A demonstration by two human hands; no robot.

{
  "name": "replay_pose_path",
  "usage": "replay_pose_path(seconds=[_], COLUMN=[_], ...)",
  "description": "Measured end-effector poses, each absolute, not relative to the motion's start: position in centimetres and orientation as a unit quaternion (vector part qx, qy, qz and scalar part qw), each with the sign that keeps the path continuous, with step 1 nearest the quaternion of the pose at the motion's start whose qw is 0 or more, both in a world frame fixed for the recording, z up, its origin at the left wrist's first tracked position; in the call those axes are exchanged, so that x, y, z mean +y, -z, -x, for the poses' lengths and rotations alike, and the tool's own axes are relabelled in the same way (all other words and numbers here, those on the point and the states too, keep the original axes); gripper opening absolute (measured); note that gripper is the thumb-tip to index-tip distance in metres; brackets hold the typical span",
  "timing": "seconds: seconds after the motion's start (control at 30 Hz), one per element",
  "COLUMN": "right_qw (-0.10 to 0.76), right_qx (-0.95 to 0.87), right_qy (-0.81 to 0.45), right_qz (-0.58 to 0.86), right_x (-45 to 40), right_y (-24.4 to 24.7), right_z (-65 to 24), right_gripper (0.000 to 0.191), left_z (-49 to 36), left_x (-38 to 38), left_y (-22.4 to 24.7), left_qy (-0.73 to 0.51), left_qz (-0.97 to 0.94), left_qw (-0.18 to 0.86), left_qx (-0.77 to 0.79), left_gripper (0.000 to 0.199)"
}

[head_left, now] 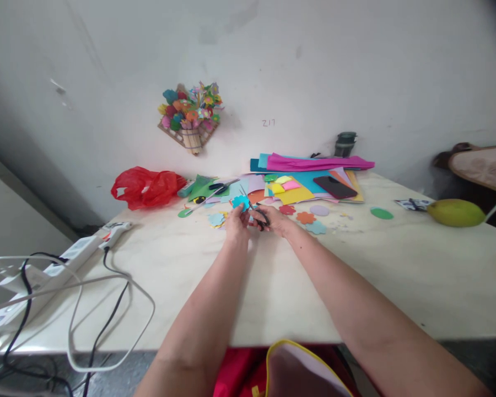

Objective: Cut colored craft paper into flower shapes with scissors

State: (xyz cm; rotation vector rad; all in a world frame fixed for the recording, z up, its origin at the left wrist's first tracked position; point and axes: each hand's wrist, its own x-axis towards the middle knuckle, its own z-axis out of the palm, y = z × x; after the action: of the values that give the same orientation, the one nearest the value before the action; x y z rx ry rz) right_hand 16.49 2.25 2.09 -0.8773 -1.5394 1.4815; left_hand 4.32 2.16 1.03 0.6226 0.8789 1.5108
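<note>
Between the fingers of my left hand (236, 221) is a bright blue paper flower (240, 202) with a scalloped edge. My right hand (275, 219) is closed round the black handles of a pair of scissors (263, 219). The blades point up and away, close beside the blue flower; whether they touch it I cannot tell. Light blue paper flowers (217, 219) lie left of my left hand. To the right of my right hand are a red paper flower (287, 210), an orange paper flower (305, 218), a pale blue paper flower (316, 227) and a lilac oval (319, 210).
Coloured paper sheets (306, 184) with a dark phone (334, 187) lie at the back. A second pair of scissors (219, 188) and a red plastic bag (146, 187) are further left. Power strips with cables (72, 251) take up the left side; a yellow-green fruit (455, 213) lies right.
</note>
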Motion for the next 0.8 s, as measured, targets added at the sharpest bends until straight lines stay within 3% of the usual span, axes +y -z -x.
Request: replay_pose_path(seconds=[0.33,0.8], right_qw=[0.415,0.426], right_qx=[-0.605,-0.617], right_qy=[-0.584,-0.576], right_qz=[0.348,0.326], right_x=[2.4,2.6], right_y=[-1.8,-1.3], right_z=[-16.3,-15.9], right_gripper=[0.031,0.037], left_z=[-5.3,-5.8], left_x=[1.5,0.7], left_y=[-1.9,-2.6], left_qy=[-0.73,-0.717], left_qz=[-0.137,-0.087], left_qw=[0.57,0.606], left_qx=[0.352,0.333], left_gripper=[0.014,0.017])
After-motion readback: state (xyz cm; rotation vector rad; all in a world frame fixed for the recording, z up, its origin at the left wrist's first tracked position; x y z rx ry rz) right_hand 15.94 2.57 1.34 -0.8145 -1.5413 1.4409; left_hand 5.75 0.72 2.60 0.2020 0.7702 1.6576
